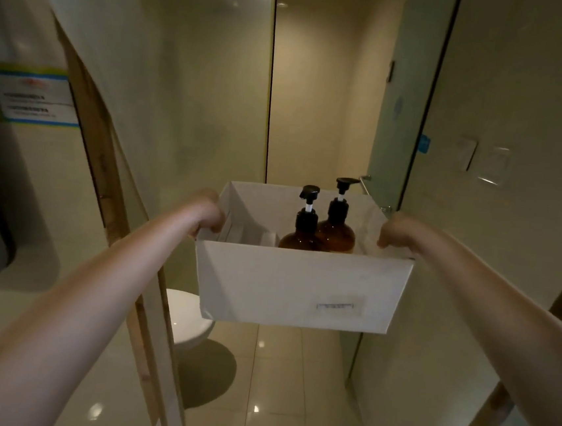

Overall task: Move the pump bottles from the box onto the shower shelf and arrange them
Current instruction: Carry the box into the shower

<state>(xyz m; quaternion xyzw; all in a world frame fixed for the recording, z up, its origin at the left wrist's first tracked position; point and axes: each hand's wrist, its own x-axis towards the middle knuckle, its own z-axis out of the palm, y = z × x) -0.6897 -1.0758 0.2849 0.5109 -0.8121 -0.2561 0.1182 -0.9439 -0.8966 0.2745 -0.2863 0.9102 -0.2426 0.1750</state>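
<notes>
I hold a white open-top box (296, 286) out in front of me at chest height. My left hand (209, 214) grips its left rim and my right hand (395, 231) grips its right rim. Two amber pump bottles with black pumps stand upright inside, toward the right: a nearer one (301, 237) and a taller-looking one (337, 230) just behind it. Something white (263, 237) lies in the box to their left. No shower shelf is visible.
A wooden door frame (105, 168) runs down the left; a second frame edge (494, 405) is at lower right. A white toilet (188, 320) sits low left on the glossy tiled floor (283, 384). A glass shower panel (405, 115) with a towel bar stands at right. Wall switches (482, 161) are on the right wall.
</notes>
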